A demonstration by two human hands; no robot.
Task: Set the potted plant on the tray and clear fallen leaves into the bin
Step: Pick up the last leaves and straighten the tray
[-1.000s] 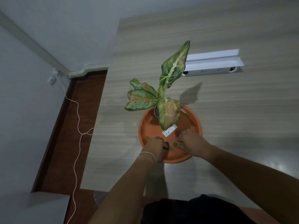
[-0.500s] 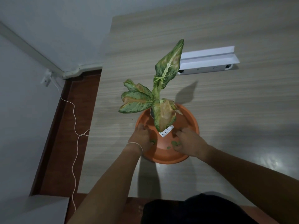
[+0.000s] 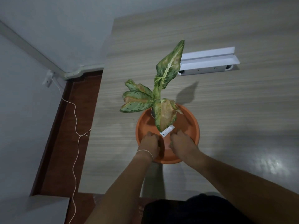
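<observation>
A potted plant point(image 3: 163, 88) with speckled green and pale orange leaves stands in a round orange tray point(image 3: 194, 125) on a wooden table. Its pot is hidden under the leaves, and a white label point(image 3: 167, 133) shows at its base. Both my hands rest inside the tray's near half, knuckles up and fingers curled onto the tray floor. My left hand point(image 3: 150, 144) is left of the label and my right hand point(image 3: 182, 143) is right of it. No fallen leaf bits show; the hands cover that spot. No bin is in view.
A long white open box point(image 3: 208, 62) lies on the table point(image 3: 242, 110) behind the plant. The table's left edge drops to a dark red floor point(image 3: 64, 126), where a white cable point(image 3: 75, 113) runs from a wall socket point(image 3: 47, 80).
Small green leaf bits lay on the tray floor between my hands half a second ago. My hands have closed in over that spot and the bits are out of sight.
</observation>
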